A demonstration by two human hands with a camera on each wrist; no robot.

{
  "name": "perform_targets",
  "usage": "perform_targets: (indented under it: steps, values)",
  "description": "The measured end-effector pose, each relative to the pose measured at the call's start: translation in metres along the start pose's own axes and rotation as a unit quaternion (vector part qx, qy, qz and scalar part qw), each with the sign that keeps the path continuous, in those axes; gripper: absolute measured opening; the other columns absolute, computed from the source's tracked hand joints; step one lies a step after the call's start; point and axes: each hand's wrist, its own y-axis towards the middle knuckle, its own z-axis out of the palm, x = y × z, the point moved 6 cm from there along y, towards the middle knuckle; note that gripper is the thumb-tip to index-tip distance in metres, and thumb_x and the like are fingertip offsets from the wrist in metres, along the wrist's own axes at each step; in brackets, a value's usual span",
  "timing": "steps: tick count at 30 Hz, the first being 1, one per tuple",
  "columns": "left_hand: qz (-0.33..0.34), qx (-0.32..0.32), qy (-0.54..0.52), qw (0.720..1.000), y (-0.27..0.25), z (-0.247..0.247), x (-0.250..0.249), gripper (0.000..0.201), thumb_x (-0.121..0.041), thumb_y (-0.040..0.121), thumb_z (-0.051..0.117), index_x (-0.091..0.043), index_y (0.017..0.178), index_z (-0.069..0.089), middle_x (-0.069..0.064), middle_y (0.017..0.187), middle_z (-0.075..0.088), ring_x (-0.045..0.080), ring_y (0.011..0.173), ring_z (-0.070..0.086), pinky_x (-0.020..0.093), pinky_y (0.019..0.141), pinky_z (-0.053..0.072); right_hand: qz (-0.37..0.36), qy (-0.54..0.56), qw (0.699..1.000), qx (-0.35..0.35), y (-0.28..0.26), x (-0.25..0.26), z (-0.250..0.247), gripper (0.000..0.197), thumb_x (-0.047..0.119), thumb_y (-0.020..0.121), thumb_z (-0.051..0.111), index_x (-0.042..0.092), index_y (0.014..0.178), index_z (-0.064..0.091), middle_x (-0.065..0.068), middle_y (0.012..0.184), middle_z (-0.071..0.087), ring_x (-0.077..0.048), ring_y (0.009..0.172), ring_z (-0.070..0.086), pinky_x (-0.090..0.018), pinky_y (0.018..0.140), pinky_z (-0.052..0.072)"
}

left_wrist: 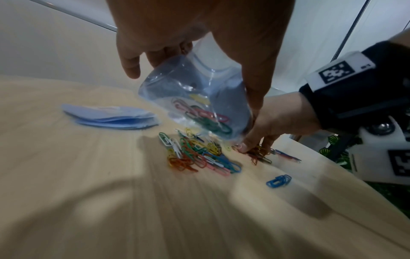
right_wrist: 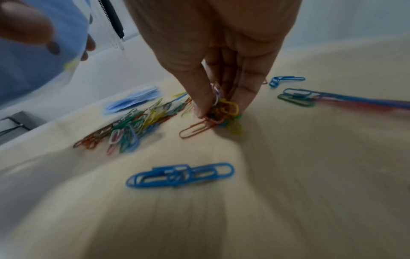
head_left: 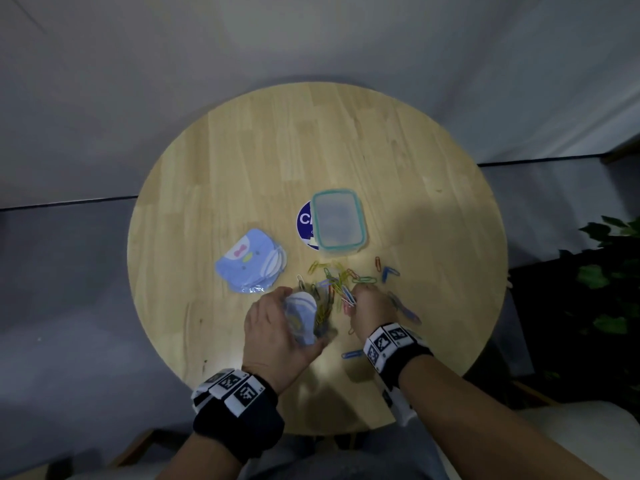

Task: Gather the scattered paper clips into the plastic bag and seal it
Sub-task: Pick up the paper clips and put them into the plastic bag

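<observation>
The thin clear plastic bag (left_wrist: 195, 98), limp and slippery, is held by the left hand (head_left: 277, 327), a few clips inside. Beside that grip, light coloured wire paper clips (right_wrist: 221, 108) are pinched off the table (head_left: 242, 150) by the right hand (head_left: 369, 306); tangled clusters are best taken whole.

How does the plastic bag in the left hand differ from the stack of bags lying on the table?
The held plastic bag is lifted, puffed open and holds paper clips; the stack of bags lies flat on the table, untouched. The left hand grips only the first. Both are light blue.
</observation>
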Motion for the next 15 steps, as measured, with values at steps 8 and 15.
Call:
perform_targets:
  steps: [8,15]
  values:
    - [0.015,0.003,0.007,1.0,0.011,0.014,-0.011,0.093,-0.064,0.05,0.066,-0.003,0.119,0.052,0.008,0.103,0.061,0.031,0.095,0.06,0.041,0.084,0.048,0.057,0.129,0.99,-0.017,-0.007,-0.026,-0.032,0.016,0.022,0.078,0.069,0.011,0.089,0.071,-0.012,0.092,0.072,-0.029,0.09,0.065,-0.029,0.073,0.046]
    - [0.064,-0.001,0.005,0.998,0.026,0.031,-0.027,0.086,-0.049,0.049,0.078,-0.014,0.119,0.044,0.006,0.097,0.059,0.031,0.088,0.06,0.033,0.082,0.042,0.045,0.262,0.963,-0.046,-0.019,-0.015,-0.07,0.008,0.013,0.07,0.077,0.011,0.067,0.07,0.001,0.059,0.06,-0.016,0.064,0.057,-0.023,0.064,0.039]
